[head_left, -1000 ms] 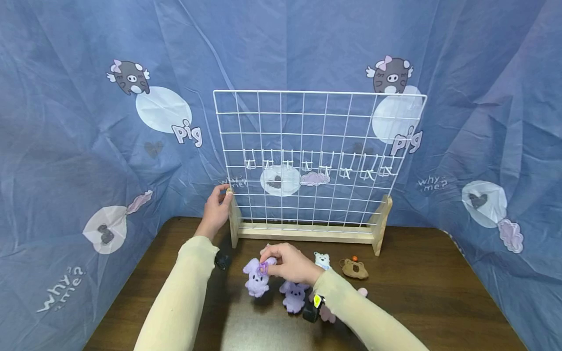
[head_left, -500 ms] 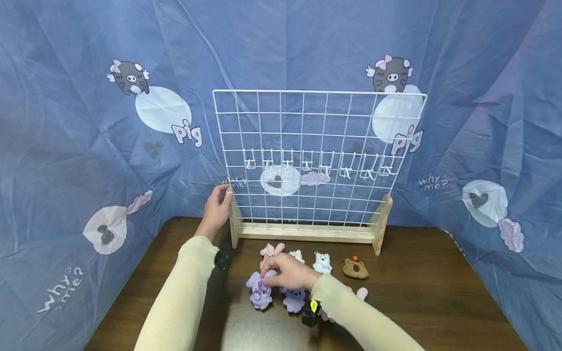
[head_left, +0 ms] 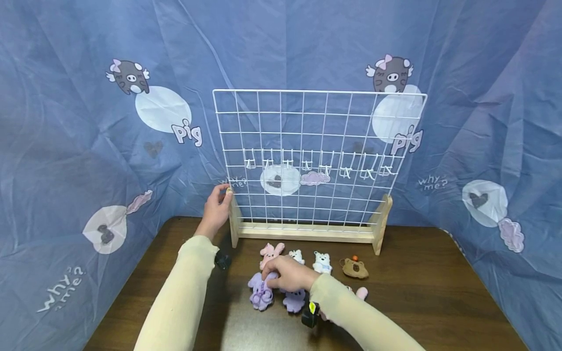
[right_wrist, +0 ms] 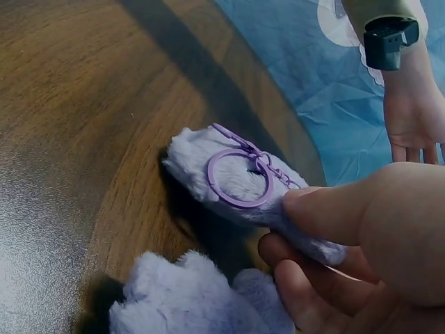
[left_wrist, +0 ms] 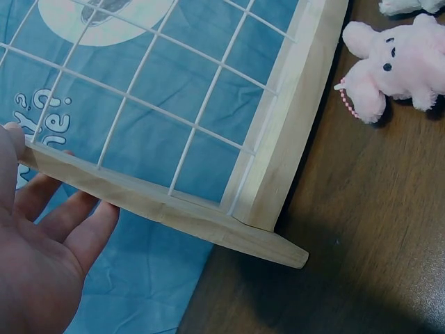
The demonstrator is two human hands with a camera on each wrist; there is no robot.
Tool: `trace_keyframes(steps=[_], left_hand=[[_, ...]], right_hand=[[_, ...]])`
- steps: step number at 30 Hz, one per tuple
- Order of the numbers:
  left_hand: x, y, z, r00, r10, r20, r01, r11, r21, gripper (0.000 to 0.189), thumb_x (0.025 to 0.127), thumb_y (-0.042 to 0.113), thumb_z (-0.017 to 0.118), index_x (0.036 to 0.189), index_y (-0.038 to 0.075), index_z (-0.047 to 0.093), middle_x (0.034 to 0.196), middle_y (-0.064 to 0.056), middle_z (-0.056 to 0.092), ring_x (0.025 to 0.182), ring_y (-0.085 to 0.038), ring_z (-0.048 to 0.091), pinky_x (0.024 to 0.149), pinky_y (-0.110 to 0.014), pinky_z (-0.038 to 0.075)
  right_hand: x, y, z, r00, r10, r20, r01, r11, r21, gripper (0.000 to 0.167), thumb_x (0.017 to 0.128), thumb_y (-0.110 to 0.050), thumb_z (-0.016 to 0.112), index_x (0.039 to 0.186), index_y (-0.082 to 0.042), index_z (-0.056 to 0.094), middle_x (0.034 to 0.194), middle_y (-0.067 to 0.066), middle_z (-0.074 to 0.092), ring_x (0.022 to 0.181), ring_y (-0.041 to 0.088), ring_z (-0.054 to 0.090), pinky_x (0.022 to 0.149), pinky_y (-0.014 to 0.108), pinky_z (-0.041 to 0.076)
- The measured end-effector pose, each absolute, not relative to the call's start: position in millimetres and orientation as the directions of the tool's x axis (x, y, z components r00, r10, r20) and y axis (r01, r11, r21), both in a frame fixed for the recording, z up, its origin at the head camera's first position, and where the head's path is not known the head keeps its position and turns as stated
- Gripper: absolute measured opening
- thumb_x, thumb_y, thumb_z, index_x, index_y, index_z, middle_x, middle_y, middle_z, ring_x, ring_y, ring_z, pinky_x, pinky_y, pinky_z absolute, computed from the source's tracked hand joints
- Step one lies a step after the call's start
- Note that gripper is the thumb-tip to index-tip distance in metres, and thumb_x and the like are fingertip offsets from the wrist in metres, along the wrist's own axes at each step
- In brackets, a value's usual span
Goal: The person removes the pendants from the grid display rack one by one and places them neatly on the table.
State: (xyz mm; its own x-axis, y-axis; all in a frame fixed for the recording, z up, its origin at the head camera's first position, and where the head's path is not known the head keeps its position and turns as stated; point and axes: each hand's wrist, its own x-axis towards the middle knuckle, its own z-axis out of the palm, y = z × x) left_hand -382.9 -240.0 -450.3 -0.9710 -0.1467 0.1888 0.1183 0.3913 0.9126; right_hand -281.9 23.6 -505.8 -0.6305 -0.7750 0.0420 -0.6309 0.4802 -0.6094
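Note:
My right hand (head_left: 290, 274) pinches a purple plush keychain (head_left: 261, 292) near its head, between thumb and fingers. The plush lies low at the tabletop; its purple ring (right_wrist: 240, 178) and chain rest across its body in the right wrist view. A second purple plush (head_left: 294, 301) lies just beside it, partly under my hand. At the rack's left end, my left hand (head_left: 216, 207) grips the top of the wooden side post (left_wrist: 167, 209), thumb on one side and fingers on the other. That post supports a white wire grid rack (head_left: 307, 91).
Several small hooks (head_left: 346, 172) hang in a row on the grid. Before the rack's wooden base bar (head_left: 307, 235) lie a pink plush (head_left: 270, 251), white plush bears (head_left: 322, 262) and a brown plush (head_left: 355, 268). Another pink plush (head_left: 362, 293) is mostly hidden by my right sleeve.
My right hand has lowered the purple plush toward the table, and its ring now lies over its body. The pink and white plushes behind have come into view. My left hand stays put.

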Motion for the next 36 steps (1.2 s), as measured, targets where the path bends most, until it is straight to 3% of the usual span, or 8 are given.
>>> trace_keyframes(steps=[6, 18, 26, 36], left_hand=[[-382.1, -239.9, -448.9, -0.975, -0.141, 0.174, 0.105, 0.396, 0.912, 0.04, 0.113, 0.027, 0.05, 0.149, 0.011, 0.049, 0.146, -0.024, 0.06, 0.137, -0.04, 0.054, 0.107, -0.057, 0.048], [-381.0, -238.9, -447.5, -0.976, -0.141, 0.166, 0.099, 0.394, 0.914, 0.04, 0.113, 0.027, 0.05, 0.15, 0.011, 0.049, 0.146, -0.024, 0.059, 0.138, -0.04, 0.054, 0.107, -0.056, 0.048], [-381.0, -238.9, -447.2, -0.974, -0.14, 0.18, 0.112, 0.398, 0.911, 0.04, 0.113, 0.027, 0.05, 0.149, 0.01, 0.049, 0.147, -0.025, 0.059, 0.139, -0.04, 0.053, 0.108, -0.056, 0.048], [-382.0, -239.6, -449.6, -0.973, -0.146, 0.18, 0.109, 0.396, 0.912, 0.039, 0.113, 0.027, 0.05, 0.148, 0.01, 0.05, 0.146, -0.023, 0.061, 0.138, -0.039, 0.054, 0.107, -0.056, 0.048]], right_hand=[[-280.9, 23.4, -503.4, -0.619, -0.785, 0.031, -0.653, 0.492, -0.576, 0.011, 0.091, -0.009, 0.079, 0.1, -0.014, 0.079, 0.098, -0.009, 0.074, 0.085, 0.002, 0.058, 0.081, 0.021, 0.047], [-287.2, 30.5, -493.3, -0.621, -0.782, 0.05, -0.642, 0.471, -0.605, 0.009, 0.093, -0.006, 0.078, 0.102, -0.007, 0.076, 0.101, 0.002, 0.078, 0.094, 0.012, 0.069, 0.088, 0.026, 0.054], [-293.5, 41.9, -483.3, -0.66, -0.748, 0.072, -0.617, 0.485, -0.62, 0.011, 0.092, -0.004, 0.079, 0.104, -0.005, 0.076, 0.101, 0.005, 0.077, 0.09, 0.012, 0.071, 0.084, 0.028, 0.056], [-293.1, 73.0, -472.8, -0.708, -0.696, 0.119, -0.576, 0.472, -0.668, 0.013, 0.096, -0.008, 0.076, 0.108, -0.007, 0.076, 0.106, 0.007, 0.078, 0.092, 0.016, 0.071, 0.085, 0.042, 0.059]])
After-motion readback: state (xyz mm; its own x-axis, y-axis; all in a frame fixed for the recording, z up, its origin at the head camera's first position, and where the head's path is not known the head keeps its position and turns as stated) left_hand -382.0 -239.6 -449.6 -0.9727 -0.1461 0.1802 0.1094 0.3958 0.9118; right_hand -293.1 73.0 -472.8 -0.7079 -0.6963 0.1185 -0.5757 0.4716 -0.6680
